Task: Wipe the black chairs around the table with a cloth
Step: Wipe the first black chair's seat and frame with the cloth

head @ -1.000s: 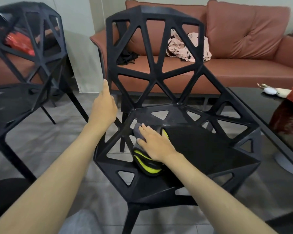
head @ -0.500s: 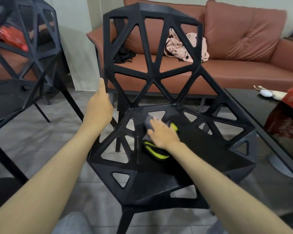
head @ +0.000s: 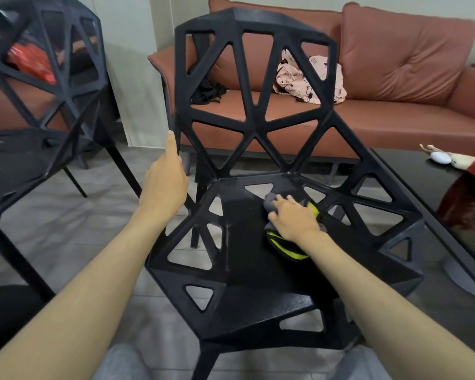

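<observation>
A black chair [head: 247,275] with triangular cut-outs stands right in front of me, its seat facing me. My left hand [head: 163,185] grips the chair's left edge where backrest meets seat, thumb pointing up along the bar. My right hand [head: 292,218] lies cupped over a bunched grey cloth with black and yellow-green stripes [head: 285,249], pressing it onto the seat near its back middle. Part of the cloth is hidden under the hand.
A second black chair [head: 39,111] stands close on the left. Behind is a brown sofa [head: 395,78] with a pink garment [head: 307,78] and a black item [head: 206,91]. A black table [head: 412,176] with small white objects [head: 439,157] borders the chair's right side.
My right hand has slid the cloth across the seat from its front left toward the back and right. My left hand keeps its hold on the chair's edge.
</observation>
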A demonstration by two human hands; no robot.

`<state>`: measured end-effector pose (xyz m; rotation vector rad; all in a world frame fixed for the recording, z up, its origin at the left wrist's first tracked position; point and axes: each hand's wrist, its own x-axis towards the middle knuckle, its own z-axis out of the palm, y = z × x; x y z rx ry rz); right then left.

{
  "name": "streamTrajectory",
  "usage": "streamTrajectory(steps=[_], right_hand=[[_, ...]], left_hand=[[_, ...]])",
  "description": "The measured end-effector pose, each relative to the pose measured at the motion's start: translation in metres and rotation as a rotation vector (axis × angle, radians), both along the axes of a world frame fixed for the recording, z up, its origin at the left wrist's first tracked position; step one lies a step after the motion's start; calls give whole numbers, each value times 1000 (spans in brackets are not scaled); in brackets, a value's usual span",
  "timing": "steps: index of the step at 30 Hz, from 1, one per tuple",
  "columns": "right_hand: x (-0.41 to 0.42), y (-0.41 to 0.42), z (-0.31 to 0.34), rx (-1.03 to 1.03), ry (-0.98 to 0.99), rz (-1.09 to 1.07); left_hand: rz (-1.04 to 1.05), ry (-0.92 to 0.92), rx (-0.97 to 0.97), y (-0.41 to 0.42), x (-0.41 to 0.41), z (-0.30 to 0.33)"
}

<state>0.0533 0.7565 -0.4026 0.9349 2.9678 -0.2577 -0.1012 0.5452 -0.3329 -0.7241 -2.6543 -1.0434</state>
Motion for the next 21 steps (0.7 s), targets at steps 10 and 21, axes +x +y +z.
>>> streamTrajectory(steps=[10,21], right_hand=[[-11,31,-11,-2,47,85],[-42,25,-25,65,63,212]], left_hand=[[-34,-17,23,-4,1,-2],[-36,-13,28,-2,-6,-7]])
